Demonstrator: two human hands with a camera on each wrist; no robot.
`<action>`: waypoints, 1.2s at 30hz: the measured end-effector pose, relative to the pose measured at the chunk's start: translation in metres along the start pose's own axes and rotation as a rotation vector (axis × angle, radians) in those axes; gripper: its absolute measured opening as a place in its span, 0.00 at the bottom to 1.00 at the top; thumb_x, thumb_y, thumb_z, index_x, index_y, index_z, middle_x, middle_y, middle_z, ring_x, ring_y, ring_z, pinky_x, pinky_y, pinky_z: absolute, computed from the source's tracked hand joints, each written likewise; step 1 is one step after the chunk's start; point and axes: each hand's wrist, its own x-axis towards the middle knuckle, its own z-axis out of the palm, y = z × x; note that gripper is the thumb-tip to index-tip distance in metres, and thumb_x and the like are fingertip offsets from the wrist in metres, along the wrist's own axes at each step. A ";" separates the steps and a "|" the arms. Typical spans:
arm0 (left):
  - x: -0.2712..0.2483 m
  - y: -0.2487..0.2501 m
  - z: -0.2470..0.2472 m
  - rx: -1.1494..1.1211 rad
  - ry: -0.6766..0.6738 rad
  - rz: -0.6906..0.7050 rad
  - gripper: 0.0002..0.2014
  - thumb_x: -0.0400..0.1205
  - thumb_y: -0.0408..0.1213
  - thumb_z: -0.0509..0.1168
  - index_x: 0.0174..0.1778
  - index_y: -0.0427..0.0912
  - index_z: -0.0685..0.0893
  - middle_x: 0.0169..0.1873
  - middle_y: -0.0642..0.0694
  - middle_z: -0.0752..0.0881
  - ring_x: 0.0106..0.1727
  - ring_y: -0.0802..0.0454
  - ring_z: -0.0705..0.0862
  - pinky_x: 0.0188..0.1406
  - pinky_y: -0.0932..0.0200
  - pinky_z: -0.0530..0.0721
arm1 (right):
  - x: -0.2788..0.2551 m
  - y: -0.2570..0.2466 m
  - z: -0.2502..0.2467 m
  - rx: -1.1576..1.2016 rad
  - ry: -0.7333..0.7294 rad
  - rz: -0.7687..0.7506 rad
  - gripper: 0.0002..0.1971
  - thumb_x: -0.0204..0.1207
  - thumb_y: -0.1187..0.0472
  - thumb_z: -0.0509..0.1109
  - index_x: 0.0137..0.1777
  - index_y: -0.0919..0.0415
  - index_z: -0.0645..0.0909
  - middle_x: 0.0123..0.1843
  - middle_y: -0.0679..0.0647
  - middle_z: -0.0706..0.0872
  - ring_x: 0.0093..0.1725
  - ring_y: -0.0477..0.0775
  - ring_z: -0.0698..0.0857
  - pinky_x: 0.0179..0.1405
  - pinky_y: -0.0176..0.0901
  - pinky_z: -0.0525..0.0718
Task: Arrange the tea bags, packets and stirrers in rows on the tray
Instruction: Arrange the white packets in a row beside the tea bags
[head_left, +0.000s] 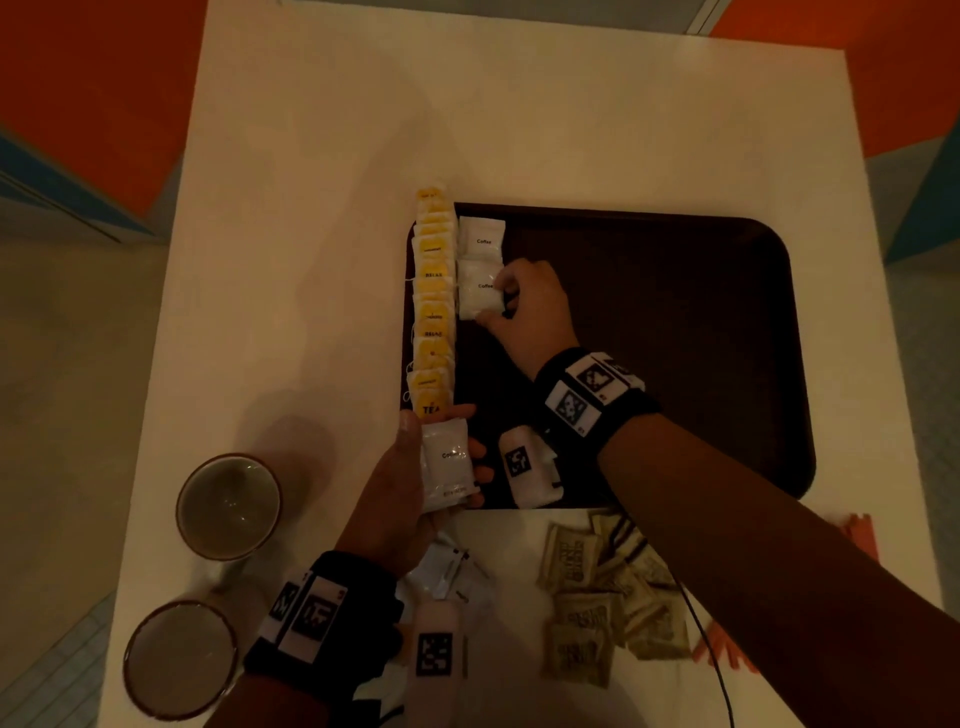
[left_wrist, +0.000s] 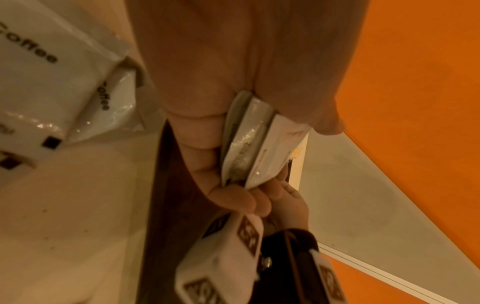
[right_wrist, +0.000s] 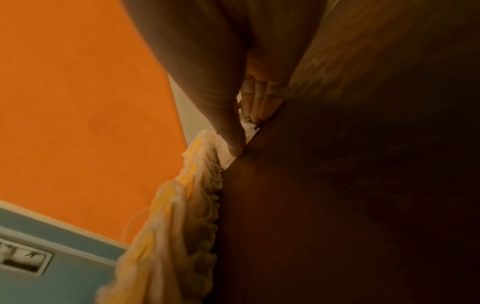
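Head view: dark brown tray (head_left: 675, 312) on white table (head_left: 311, 260); overlapping row of yellow tea bags (head_left: 434, 306) along the tray's left edge; beside it, a second row begun with one placed coffee packet (head_left: 483, 238) and a second coffee packet (head_left: 480, 288), pinched at its right edge by right hand (head_left: 530, 312), thumb and fingertips curled, apparently squaring it to the row. Left hand (head_left: 410, 483) over the near-left tray corner, fingers wrapped round a held stack of coffee packets (head_left: 445, 465), seemingly kept ready as supply. Loose white packets (head_left: 452, 571), tan sugar packets (head_left: 597, 597), two cups (head_left: 228, 504) on table; orange stirrers (head_left: 862, 535) at right edge, not yet arranged. Left wrist view: fingers (left_wrist: 233, 199) curled under several stacked packets, thumb clamping above. Right wrist view: fingertips (right_wrist: 259, 111) pressed together on packet edge against tray, tea-bag row just beside.
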 end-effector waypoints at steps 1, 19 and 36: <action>0.000 0.000 0.000 0.001 0.002 0.002 0.40 0.53 0.73 0.72 0.55 0.49 0.87 0.37 0.44 0.88 0.35 0.49 0.88 0.28 0.57 0.85 | 0.003 -0.001 0.001 0.011 0.015 -0.002 0.17 0.66 0.66 0.77 0.52 0.65 0.76 0.55 0.58 0.74 0.48 0.49 0.76 0.47 0.36 0.76; 0.000 0.001 -0.001 -0.004 -0.018 0.001 0.38 0.54 0.73 0.72 0.53 0.50 0.88 0.37 0.44 0.88 0.35 0.49 0.87 0.28 0.57 0.85 | 0.012 0.007 0.001 -0.002 0.054 -0.008 0.16 0.64 0.66 0.78 0.48 0.65 0.77 0.53 0.61 0.79 0.51 0.56 0.80 0.52 0.48 0.82; -0.002 0.000 -0.002 -0.005 -0.018 0.013 0.37 0.56 0.72 0.72 0.53 0.50 0.88 0.37 0.44 0.88 0.35 0.49 0.88 0.28 0.57 0.86 | 0.019 0.003 -0.004 -0.205 -0.132 -0.221 0.23 0.67 0.67 0.72 0.63 0.55 0.79 0.70 0.53 0.76 0.69 0.62 0.72 0.67 0.62 0.71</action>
